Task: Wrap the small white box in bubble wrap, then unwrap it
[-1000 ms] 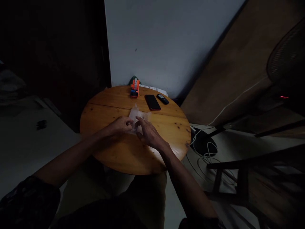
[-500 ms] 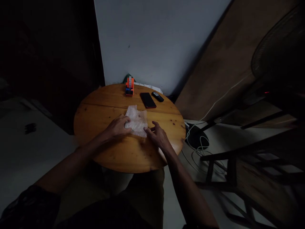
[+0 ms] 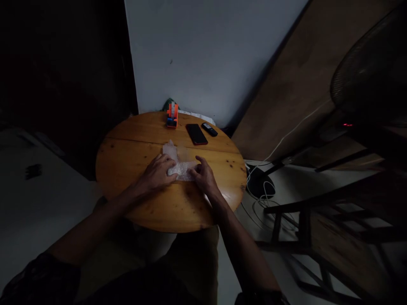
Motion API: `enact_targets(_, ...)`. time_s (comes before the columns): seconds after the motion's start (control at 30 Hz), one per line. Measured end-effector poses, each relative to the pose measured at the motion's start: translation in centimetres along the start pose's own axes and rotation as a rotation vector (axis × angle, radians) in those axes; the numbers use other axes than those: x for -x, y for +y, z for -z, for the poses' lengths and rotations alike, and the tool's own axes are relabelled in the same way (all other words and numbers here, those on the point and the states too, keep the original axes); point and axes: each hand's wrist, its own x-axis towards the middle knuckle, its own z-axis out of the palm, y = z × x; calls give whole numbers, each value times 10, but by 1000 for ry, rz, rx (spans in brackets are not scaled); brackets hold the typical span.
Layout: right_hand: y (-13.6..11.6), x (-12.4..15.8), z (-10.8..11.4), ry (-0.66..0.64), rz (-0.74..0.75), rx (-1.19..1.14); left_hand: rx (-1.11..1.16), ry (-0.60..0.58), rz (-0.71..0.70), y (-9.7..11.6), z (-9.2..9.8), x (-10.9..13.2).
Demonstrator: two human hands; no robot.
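Right grip (image 3: 203, 174) pinching one end of the bubble wrap (image 3: 182, 171); left grip (image 3: 159, 171) spread over the other end, thumb at the near edge, pinch or press cannot be told. Wrap lies on the bench (image 3: 143, 131), on the wearer's side of the orange tape dispenser (image 3: 172, 114).

Bench round, varnished wood, knotted. Right of the dispenser: black phone (image 3: 197, 134), then small handset (image 3: 209, 129). Behind it, pale wall (image 3: 197, 59). Well right of it: brown panel (image 3: 270, 93), loose white cable (image 3: 265, 192), fan (image 3: 365, 72) showing a red light.

Against half a second ago: wrap, then spread wider, now makes a narrower band, its flap rising toward the dispenser; left grip lies further over it.

Room dim. Blurred, see-through patch of wrap between flap and right grip. Right fingertips partly hidden. Fan cut off. Green item behind the dispenser unclear.
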Motion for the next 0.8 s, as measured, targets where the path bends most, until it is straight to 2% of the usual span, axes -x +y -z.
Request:
enact_targets(0.2,-13,1,-6,21,13,-80,18,-58,-61,-4,2,-4)
enact_targets(0.4,-25,0,-16,-47,43,-237,24,-124,-48,-4,6,-9)
enact_targets(0.6,-31,-1,-23,-60,76,-193,94,-174,28,-4,8,-12)
enact_targets(0.8,-37,7,-19,-182,95,-155,192,-159,80,0,7,-9)
